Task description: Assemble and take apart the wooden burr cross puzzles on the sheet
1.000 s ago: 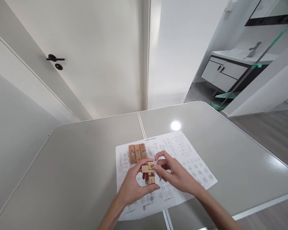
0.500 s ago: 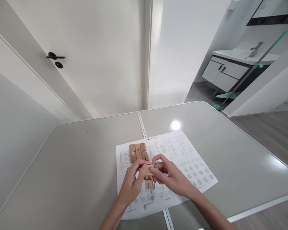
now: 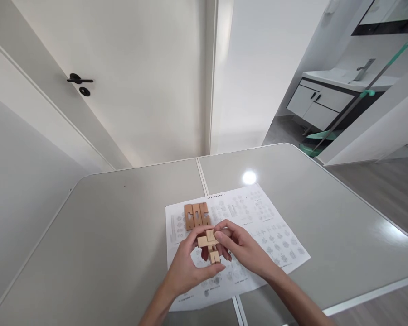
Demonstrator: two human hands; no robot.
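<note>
Between both hands is a light wooden interlocking puzzle [image 3: 207, 242], made of crossed notched blocks. My left hand [image 3: 187, 262] grips it from the left, thumb under its near end and fingers round the far side. With thumb and forefinger, my right hand [image 3: 241, 246] pinches its upper right part; the other right fingers curl behind it. Just beyond the hands, several notched wooden pieces [image 3: 196, 214] lie side by side. They rest on a printed paper sheet [image 3: 279, 222] covered with small diagrams, too faint to read.
The sheet lies on a grey table [image 3: 122, 235] with a pale seam [image 3: 201, 176] across it. Behind the table stands a white door [image 3: 149, 81] with a black handle [image 3: 78, 79]. At the right are a sink cabinet [image 3: 321, 97] and a green-handled broom [image 3: 367, 93].
My left thumb has moved down from the top of the puzzle to its near end. The puzzle has tilted and shows more of its top; my right hand stays on it.
</note>
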